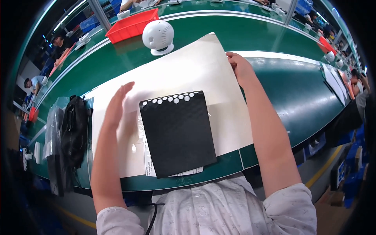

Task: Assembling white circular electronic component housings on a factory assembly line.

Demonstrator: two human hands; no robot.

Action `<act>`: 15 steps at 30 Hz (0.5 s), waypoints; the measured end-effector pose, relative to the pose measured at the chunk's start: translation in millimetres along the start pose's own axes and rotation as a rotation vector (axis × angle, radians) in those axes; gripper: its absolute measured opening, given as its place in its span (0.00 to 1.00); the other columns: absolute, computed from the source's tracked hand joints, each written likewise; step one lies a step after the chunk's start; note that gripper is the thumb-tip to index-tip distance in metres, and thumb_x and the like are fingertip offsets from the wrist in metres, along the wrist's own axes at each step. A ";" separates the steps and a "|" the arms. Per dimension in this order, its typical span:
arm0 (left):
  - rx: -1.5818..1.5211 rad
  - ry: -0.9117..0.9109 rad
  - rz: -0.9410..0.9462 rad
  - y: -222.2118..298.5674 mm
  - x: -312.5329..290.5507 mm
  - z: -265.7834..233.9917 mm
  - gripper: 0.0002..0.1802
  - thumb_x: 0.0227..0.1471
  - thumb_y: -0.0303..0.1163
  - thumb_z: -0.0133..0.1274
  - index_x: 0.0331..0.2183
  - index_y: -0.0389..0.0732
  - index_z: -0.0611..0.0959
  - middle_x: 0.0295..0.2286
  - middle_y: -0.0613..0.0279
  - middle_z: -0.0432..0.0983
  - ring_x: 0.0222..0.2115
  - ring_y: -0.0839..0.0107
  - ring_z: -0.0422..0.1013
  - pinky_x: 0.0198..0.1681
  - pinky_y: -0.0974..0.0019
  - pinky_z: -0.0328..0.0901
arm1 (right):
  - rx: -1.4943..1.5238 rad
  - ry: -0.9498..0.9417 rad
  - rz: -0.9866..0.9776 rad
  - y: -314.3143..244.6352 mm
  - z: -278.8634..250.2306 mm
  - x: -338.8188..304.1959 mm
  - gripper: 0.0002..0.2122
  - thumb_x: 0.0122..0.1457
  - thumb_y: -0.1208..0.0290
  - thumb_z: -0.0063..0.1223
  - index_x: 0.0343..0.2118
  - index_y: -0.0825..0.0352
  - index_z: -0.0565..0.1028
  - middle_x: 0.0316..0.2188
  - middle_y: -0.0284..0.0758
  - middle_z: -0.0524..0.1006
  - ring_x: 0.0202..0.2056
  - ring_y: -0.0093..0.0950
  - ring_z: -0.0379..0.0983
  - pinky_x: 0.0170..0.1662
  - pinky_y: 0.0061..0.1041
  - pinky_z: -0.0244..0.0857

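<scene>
A large cream-white board (pixel 188 66) lies at a slant on the green worktable. At its upper right edge my right hand (pixel 239 68) is closed, its fingertips curled at the border and partly hidden. My left hand (pixel 122 98) is over the board's left part, fingers stretched out and nothing in them. Between my forearms lies a black sheet (pixel 178 137) with rows of round white spots (pixel 176 98) along its far edge. Under the black sheet, a printed white sheet (pixel 149 162) sticks out at the left and near edges.
A white round-headed device (pixel 158 37) on a base stands beyond the board, beside a red bin (pixel 131 25). A black bag (pixel 73 131) and clear plastic (pixel 55 125) hang at the left. White papers (pixel 335 84) lie far right. Other people sit along the line.
</scene>
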State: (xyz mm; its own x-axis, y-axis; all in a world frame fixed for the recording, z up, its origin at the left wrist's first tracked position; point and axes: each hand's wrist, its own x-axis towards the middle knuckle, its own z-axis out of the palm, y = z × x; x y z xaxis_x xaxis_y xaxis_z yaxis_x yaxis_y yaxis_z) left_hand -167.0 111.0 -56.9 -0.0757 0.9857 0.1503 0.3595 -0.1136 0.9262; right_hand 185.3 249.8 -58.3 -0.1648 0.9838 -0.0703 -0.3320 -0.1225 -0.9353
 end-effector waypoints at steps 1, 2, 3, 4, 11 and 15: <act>-0.064 -0.011 0.039 -0.1 -9.4 11.7 0.28 0.54 0.48 0.28 0.46 0.37 0.69 0.46 0.55 0.63 0.51 0.65 0.54 0.55 0.64 0.43 | 0.001 -0.001 0.003 -0.3 0.6 0.1 0.18 0.45 0.76 0.40 0.43 0.72 0.62 0.32 0.38 0.69 0.33 0.26 0.67 0.35 0.22 0.64; -0.077 -0.030 0.014 9.3 -17.7 21.6 0.28 0.54 0.47 0.27 0.45 0.36 0.69 0.46 0.56 0.63 0.51 0.66 0.54 0.55 0.63 0.42 | -0.005 0.003 -0.001 -0.5 1.5 -0.2 0.18 0.45 0.76 0.40 0.43 0.72 0.62 0.32 0.37 0.69 0.33 0.25 0.67 0.35 0.22 0.64; -0.102 -0.078 0.088 14.9 -24.5 26.9 0.29 0.54 0.47 0.27 0.45 0.36 0.69 0.46 0.56 0.63 0.51 0.66 0.54 0.55 0.63 0.42 | -0.012 0.006 -0.004 -0.9 2.1 -1.3 0.18 0.45 0.75 0.40 0.42 0.72 0.62 0.32 0.37 0.70 0.33 0.25 0.67 0.36 0.22 0.64; -0.162 -0.107 0.058 19.2 -30.1 30.6 0.27 0.53 0.46 0.30 0.45 0.37 0.69 0.46 0.56 0.63 0.51 0.66 0.53 0.55 0.63 0.42 | -0.013 0.002 0.001 -0.4 1.5 -1.0 0.18 0.45 0.75 0.40 0.42 0.72 0.62 0.32 0.37 0.70 0.33 0.25 0.67 0.36 0.22 0.64; -0.246 -0.280 -0.010 31.0 -37.2 29.0 0.27 0.37 0.37 0.55 0.43 0.41 0.71 0.49 0.58 0.59 0.53 0.63 0.50 0.55 0.63 0.43 | -0.335 0.161 -0.087 3.9 0.2 3.5 0.14 0.47 0.76 0.42 0.39 0.69 0.67 0.31 0.35 0.70 0.34 0.26 0.66 0.39 0.23 0.61; -0.181 -0.258 0.014 34.8 -38.8 34.6 0.29 0.33 0.38 0.58 0.41 0.42 0.71 0.50 0.58 0.56 0.53 0.63 0.49 0.55 0.63 0.43 | -1.051 0.411 -0.874 6.1 17.6 10.0 0.10 0.48 0.75 0.44 0.35 0.66 0.71 0.31 0.35 0.70 0.35 0.29 0.66 0.43 0.25 0.59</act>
State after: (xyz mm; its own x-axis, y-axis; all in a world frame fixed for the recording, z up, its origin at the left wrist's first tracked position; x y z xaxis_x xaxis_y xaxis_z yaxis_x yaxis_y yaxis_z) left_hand -119.3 73.1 -42.5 0.1748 0.9803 0.0921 0.1857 -0.1247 0.9747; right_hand 165.2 256.6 -58.6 0.0676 0.6808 0.7293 0.6762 0.5062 -0.5352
